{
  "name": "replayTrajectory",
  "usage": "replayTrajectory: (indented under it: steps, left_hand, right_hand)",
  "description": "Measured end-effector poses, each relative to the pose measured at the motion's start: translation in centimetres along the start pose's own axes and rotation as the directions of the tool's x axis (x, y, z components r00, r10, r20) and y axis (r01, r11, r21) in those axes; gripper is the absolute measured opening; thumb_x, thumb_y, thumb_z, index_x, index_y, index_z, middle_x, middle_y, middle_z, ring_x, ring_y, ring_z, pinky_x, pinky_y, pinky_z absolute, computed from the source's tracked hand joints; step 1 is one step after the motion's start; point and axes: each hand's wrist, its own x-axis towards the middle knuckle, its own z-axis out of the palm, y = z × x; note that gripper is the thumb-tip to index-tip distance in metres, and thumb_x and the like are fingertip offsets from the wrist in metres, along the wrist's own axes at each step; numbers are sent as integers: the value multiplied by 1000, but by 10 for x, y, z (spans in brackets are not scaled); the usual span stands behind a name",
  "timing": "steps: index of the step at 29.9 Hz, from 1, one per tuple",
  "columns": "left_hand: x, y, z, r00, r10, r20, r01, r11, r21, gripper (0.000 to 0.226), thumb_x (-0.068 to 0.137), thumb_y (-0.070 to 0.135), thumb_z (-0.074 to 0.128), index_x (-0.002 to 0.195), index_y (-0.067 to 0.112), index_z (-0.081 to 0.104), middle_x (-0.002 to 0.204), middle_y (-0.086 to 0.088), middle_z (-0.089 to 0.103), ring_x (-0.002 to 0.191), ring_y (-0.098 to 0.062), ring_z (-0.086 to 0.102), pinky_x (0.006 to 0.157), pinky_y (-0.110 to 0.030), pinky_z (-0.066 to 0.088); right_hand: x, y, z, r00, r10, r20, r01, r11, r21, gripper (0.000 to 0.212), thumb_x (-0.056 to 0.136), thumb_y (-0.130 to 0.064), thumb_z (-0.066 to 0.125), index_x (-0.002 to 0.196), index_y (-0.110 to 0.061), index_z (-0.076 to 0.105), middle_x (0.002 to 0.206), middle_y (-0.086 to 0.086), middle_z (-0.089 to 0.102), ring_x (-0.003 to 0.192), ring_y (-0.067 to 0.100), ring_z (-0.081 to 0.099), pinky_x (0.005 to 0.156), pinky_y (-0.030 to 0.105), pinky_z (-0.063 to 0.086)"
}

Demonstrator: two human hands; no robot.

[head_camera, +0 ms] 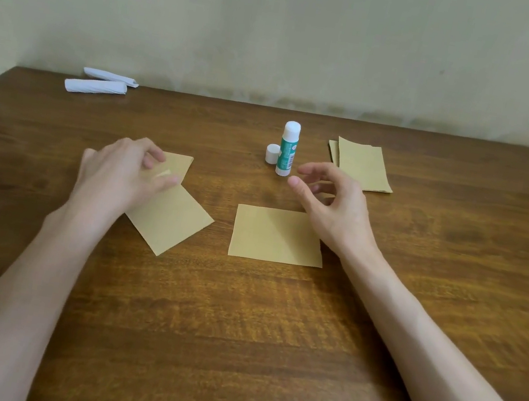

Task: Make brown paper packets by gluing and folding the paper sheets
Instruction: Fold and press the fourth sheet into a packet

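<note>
A folded brown paper sheet (276, 235) lies flat in the middle of the wooden table (235, 334). My right hand (328, 203) hovers just above its far right corner, fingers loosely curled and holding nothing, close to a green and white glue stick (287, 150) that stands upright and uncapped. Its white cap (272, 153) sits beside it on the left. My left hand (125, 173) rests on a tilted brown paper piece (170, 220), fingertips pinching its upper edge over a small pile of brown paper (178, 164).
A stack of brown paper sheets (362, 165) lies at the right, behind my right hand. Two white rolled papers (101, 84) sit at the far left edge by the pale wall. Bare wood stretches across the near half of the table.
</note>
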Motion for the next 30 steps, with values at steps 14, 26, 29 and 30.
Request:
replayTrajectory:
  steps: [14, 26, 29, 30]
  left_hand:
    - [-11, 19, -19, 946, 93, -311, -282, 709, -646, 5, 97, 36, 72, 94, 32, 73, 82, -15, 61, 73, -17, 57, 69, -31, 45]
    - [-41, 57, -15, 867, 495, -65, -314, 439, -842, 11, 90, 9, 73, 100, 6, 74, 92, -6, 79, 72, -23, 76, 56, -36, 54]
    - [-44, 58, -11, 848, 527, 55, -262, 508, -821, 12, 88, 13, 74, 98, 7, 78, 85, -5, 80, 63, -12, 70, 64, -36, 56]
    - [-45, 58, -10, 849, 523, 73, -254, 527, -811, 12, 89, 15, 75, 98, 8, 79, 83, -5, 79, 61, -13, 69, 64, -35, 56]
  right_hand:
    - [-10, -17, -4, 996, 59, 64, -69, 984, 165, 27, 105, -45, 62, 111, -22, 76, 62, -5, 60, 60, 6, 53, 60, 16, 44]
    - [-9, -28, -22, 804, 317, 504, -589, 548, 594, 58, 100, -60, 59, 126, -10, 72, 110, 8, 79, 83, 17, 74, 59, 21, 59]
    - [-8, -20, -25, 837, 278, 471, -529, 630, 569, 34, 96, -23, 76, 126, -6, 74, 114, 6, 79, 86, 14, 71, 66, 17, 59]
    - [-9, -19, -24, 846, 267, 462, -513, 645, 566, 33, 95, -15, 78, 125, -4, 74, 110, 7, 79, 83, 14, 70, 67, 18, 58]
